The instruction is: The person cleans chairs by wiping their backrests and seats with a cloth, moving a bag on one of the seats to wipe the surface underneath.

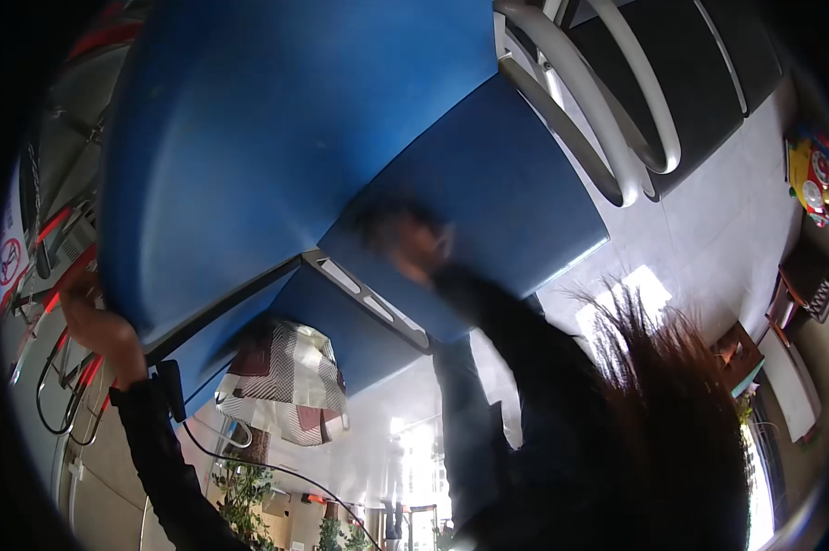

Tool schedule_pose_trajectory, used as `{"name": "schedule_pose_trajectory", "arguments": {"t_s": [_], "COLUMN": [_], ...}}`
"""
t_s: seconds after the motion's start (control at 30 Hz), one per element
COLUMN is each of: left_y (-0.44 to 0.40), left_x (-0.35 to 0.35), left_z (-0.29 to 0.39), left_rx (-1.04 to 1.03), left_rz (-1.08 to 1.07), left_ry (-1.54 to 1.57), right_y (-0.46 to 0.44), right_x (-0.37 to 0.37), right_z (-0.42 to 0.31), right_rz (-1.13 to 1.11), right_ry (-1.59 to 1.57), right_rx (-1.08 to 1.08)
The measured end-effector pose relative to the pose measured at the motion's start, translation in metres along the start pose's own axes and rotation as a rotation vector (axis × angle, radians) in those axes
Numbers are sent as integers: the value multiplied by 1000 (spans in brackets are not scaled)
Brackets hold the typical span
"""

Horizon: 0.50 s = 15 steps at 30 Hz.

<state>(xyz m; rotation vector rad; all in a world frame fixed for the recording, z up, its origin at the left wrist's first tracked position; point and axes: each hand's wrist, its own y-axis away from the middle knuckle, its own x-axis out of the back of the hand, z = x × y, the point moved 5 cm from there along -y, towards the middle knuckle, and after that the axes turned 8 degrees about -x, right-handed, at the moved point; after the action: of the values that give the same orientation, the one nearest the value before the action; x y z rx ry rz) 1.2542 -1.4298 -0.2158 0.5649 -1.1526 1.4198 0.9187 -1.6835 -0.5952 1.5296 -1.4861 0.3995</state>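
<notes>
A row of joined blue chairs fills the upper middle, with a large blue chair back (pixel 240 138) closest to the camera. At its left edge is my left hand (pixel 97 321), bent around the rim with its fingertips partly hidden. My right hand (pixel 419 243) is over the blue seat (pixel 488 174) and smeared by motion. Its fingers look closed around a dark, cloth-like thing (pixel 382 220), too blurred to name surely. Whether that thing touches the seat cannot be made out. A patterned bag (pixel 286 381) in grey, white and maroon rests by the neighbouring blue seat.
Curved metal armrests (pixel 607 110) divide the blue seat from dark seats (pixel 681 83). A black cable (pixel 276 468) loops below the bag. Red-and-grey equipment (pixel 65 239) stands at the left. Colourful toys (pixel 817 174) are at the far right. Long hair covers part of the lower right.
</notes>
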Motion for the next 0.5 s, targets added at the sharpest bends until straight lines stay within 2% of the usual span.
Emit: {"name": "schedule_pose_trajectory", "arguments": {"t_s": [0.03,0.07,0.1,0.17,0.23,0.3,0.33,0.37,0.4,0.47,0.5], "left_y": [3,3,1,0,2,-2,-5,-7,-8,-6,-6], "left_x": [-1,-3,-4,3,-2,0,3,4,2,3,4], "left_z": [2,6,7,4,6,-5,-10,-14,-13,-12,-16], "left_rx": [35,-22,-81,-156,-183,-144,-128,-89,-169,-322,-323], "left_rz": [-19,-50,-73,-82,-119,-110,-93,-108,-110,-116,-139], "left_ry": [-7,-43,-89,-114,-38,5,25,42,19,-45,-11], "right_y": [39,73,94,77,59,3,-17,-22,-30,-39,-39], "right_x": [-20,-69,-102,-68,-34,22,106,130,149,166,165], "right_z": [-43,-89,-91,-71,-10,65,76,111,139,165,159], "right_rz": [-253,-362,-200,-481,-462,-128,-211,41,287,461,539], "right_ry": [-10,15,80,-578,-707,-302,-147,51,244,221,208], "right_rx": [127,571,702,373,214,337,172,151,128,-67,-207]}}
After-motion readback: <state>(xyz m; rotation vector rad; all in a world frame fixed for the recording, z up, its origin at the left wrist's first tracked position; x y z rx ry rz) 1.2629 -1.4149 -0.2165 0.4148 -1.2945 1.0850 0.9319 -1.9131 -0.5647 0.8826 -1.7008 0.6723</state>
